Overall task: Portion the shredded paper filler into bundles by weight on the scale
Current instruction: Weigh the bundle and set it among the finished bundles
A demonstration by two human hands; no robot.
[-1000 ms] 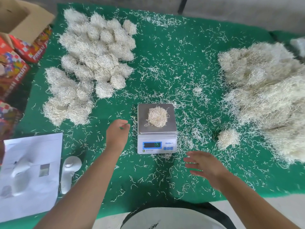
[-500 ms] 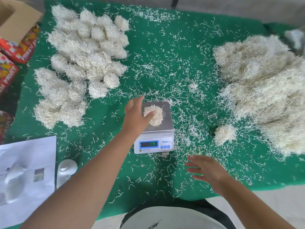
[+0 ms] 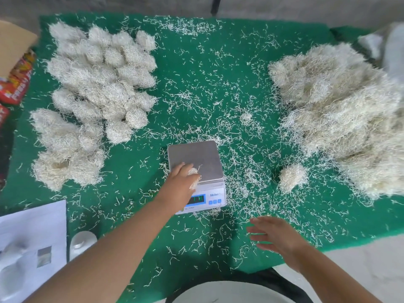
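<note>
- Leftmost, partly cut off: a printed carton point(image 3: 15, 68) at the table's far corner, and nearer, a white sheet of paper point(image 3: 32, 248) with a small white plastic object point(image 3: 82, 243) just beside it.
- Then, on the green mat point(image 3: 196, 88), a big cluster of finished bundles point(image 3: 96, 84), round fluffy balls of pale shredded paper packed close together.
- Next, the left hand point(image 3: 182, 179), reaching in from the lower left, fingers curled round one bundle point(image 3: 193, 172) at the near-left corner of the scale point(image 3: 196, 171).
- Bundle mostly hidden inside the fist, only a tuft showing past the knuckles; rest of the metal pan bare apart from a stray strand or two.
- Blue display below the pan partly covered by the wrist, digits too blurred to read.
- Likely step: taking a weighed portion off the pan. Likely next: carrying it left to join the finished cluster, with a grip gentle enough to keep the ball whole and shed few strands.
- Further right, the right hand point(image 3: 275, 237) hovering low over the mat near the table edge, fingers spread and straight, holding nothing.
- Beyond it, a small loose clump point(image 3: 291, 177), well placed to be the next portion for the pan.
- Rightmost, the large unsorted heap point(image 3: 341, 119) of shredded paper, still bulky, so plenty of weighing apparently left.
- Everywhere between, loose strands scattered across the mat.
</note>
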